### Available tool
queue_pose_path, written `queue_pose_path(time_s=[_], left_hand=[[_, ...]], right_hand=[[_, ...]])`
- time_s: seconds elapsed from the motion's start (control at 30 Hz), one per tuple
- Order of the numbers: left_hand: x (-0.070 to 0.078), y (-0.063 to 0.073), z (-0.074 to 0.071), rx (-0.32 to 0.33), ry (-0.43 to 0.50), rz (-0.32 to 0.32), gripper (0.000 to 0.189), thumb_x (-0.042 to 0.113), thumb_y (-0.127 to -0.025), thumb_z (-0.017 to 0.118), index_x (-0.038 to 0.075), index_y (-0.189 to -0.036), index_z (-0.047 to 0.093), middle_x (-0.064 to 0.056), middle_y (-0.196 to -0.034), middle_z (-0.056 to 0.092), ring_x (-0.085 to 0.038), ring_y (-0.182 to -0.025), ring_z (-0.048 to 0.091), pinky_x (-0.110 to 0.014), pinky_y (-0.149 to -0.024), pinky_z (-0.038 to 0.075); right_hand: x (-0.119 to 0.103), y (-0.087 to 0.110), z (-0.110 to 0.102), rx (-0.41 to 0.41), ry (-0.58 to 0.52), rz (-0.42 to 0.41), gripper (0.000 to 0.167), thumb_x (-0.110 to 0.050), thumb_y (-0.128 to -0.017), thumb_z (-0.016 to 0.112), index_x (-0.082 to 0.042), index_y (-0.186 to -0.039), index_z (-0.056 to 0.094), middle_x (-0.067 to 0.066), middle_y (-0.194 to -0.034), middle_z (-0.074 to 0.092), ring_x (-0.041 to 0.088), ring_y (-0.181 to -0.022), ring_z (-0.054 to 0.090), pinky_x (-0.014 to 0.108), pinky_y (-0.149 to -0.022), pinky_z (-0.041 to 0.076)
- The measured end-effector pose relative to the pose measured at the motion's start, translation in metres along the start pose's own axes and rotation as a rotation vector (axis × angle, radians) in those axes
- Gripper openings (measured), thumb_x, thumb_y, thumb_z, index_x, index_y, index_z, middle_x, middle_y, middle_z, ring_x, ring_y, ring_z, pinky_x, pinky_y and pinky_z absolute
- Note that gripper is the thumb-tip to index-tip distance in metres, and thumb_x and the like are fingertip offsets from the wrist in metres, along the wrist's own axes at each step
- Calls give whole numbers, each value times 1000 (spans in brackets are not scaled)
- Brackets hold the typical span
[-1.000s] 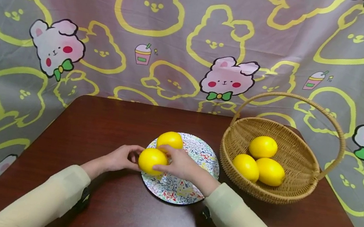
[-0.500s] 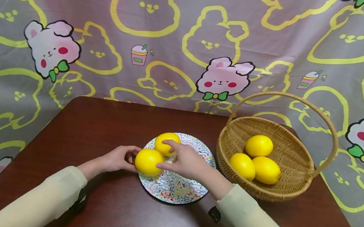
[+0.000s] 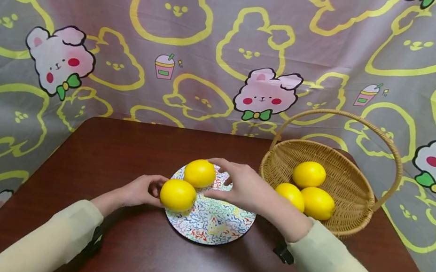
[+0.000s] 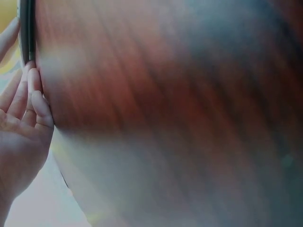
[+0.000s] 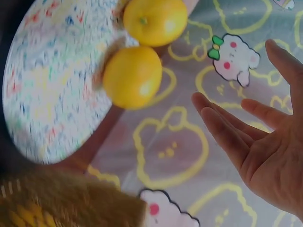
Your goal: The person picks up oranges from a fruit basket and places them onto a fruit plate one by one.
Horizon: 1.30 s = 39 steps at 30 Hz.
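Near frame centre, the round front lemon (image 3: 177, 195) could roll off the plate (image 3: 214, 222) if the left hand (image 3: 143, 190), loosely curved against it, slips away. The right hand (image 3: 245, 186), spread, holds nothing.

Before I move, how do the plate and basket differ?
The plate is flat, white and covered in colored scribbles; the basket is deep, tan and woven. The basket has a tall arched handle; the plate shows none. The plate has two lemons at its edge; the basket has three lemons inside. Both rest on the table.
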State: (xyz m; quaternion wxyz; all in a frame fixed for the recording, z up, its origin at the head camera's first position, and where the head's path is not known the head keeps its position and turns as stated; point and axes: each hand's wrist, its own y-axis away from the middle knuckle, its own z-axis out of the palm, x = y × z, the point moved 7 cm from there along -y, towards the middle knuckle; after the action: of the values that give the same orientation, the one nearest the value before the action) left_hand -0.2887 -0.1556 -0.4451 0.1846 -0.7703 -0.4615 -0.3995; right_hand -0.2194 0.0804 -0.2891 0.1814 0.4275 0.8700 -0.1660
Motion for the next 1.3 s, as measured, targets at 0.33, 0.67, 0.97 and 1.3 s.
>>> queue_pose_path(time_s=[0.33,0.67,0.97,1.3], left_hand=[[-2,6,-5,20,-16,-39,69,21,-73,87,3,-131,56,-4,-98,60,-22,-80,51,-29,-68,45],[-3,12,-8,33,-9,-40,67,22,-73,87,2,-130,57,-5,-99,61,-21,-79,51,-28,-68,45],[-2,6,-6,21,-18,-17,66,23,-74,86,3,-130,57,-3,-101,61,-19,-79,51,-27,-68,45],[2,4,-1,10,-21,-14,66,22,-75,86,2,-130,57,-4,-101,62,-20,-79,51,-29,-68,46]], right_hand=[[25,18,-53,-5,128,45,72,-40,-81,79,-15,-141,49,8,-124,60,24,-102,61,42,-86,50],[48,31,-85,-51,219,90,72,-49,-84,72,-13,-142,49,14,-133,54,31,-110,57,53,-90,45],[88,45,-102,-85,246,90,71,-51,-82,73,-13,-138,53,15,-136,53,34,-115,53,55,-94,40],[134,51,-103,-142,197,119,71,-44,-76,81,-11,-134,56,10,-124,61,26,-102,61,47,-82,48]])
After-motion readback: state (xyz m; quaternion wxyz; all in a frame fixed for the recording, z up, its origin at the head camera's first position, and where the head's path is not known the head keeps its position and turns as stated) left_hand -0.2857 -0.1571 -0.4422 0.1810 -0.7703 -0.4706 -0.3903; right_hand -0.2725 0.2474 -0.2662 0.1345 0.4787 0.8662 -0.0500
